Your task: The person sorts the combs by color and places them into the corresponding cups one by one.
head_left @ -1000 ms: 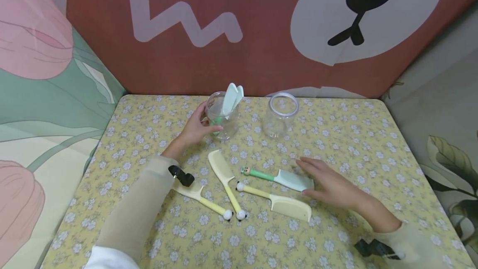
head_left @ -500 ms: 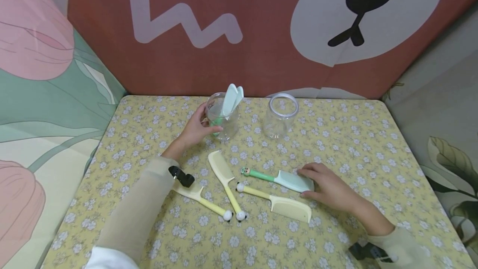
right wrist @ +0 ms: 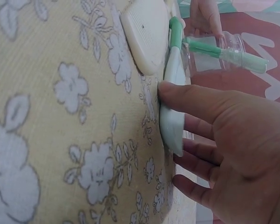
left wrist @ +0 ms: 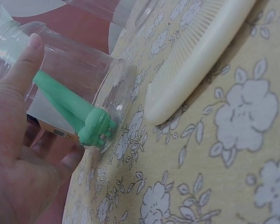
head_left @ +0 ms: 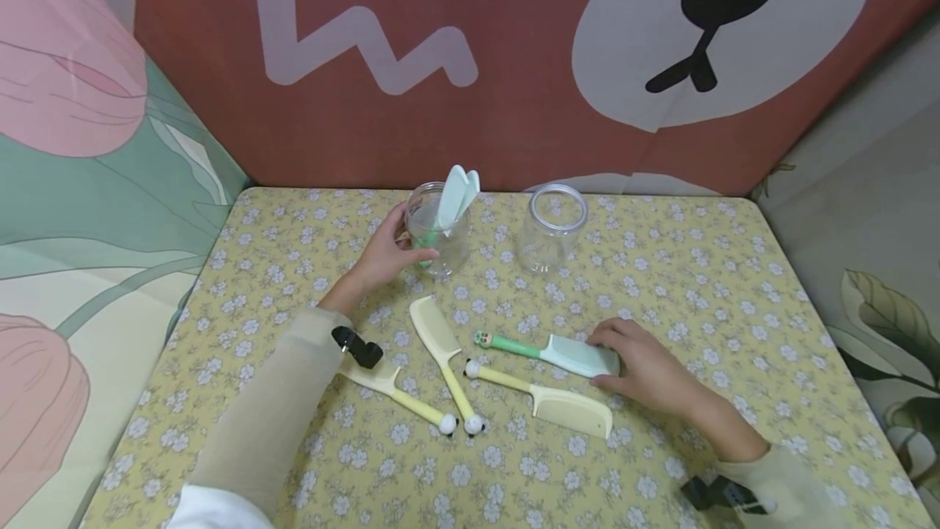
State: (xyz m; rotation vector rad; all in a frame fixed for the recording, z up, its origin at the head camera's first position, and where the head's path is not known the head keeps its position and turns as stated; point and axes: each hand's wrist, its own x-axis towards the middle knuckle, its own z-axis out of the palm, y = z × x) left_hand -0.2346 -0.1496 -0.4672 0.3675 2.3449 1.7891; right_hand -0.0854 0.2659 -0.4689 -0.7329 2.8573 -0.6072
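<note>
My left hand [head_left: 383, 253] grips a clear plastic jar [head_left: 454, 254] from its left side, thumb across the front. Inside it lean green-handled combs, their pale mint heads [head_left: 454, 196] sticking out above the rim; in the left wrist view a green animal-shaped handle end [left wrist: 94, 125] rests near the jar's bottom. My right hand [head_left: 646, 367] pinches the pale mint head of another green-handled comb [head_left: 573, 354] lying on the table, thumb on its near edge and fingers along the far edge. In the right wrist view that comb head [right wrist: 171, 123] lies between thumb and fingers.
A second clear jar [head_left: 545, 250], with nothing in it, stands right of the held one. Three cream combs with yellow handles lie in front: one at the right [head_left: 573, 409], one in the middle [head_left: 435, 330], one at the left [head_left: 414, 405] partly under my left wrist.
My right hand has come down and its spread fingers have drawn in onto the mint comb's head, which has barely shifted. The left hand and its jar look the same.
</note>
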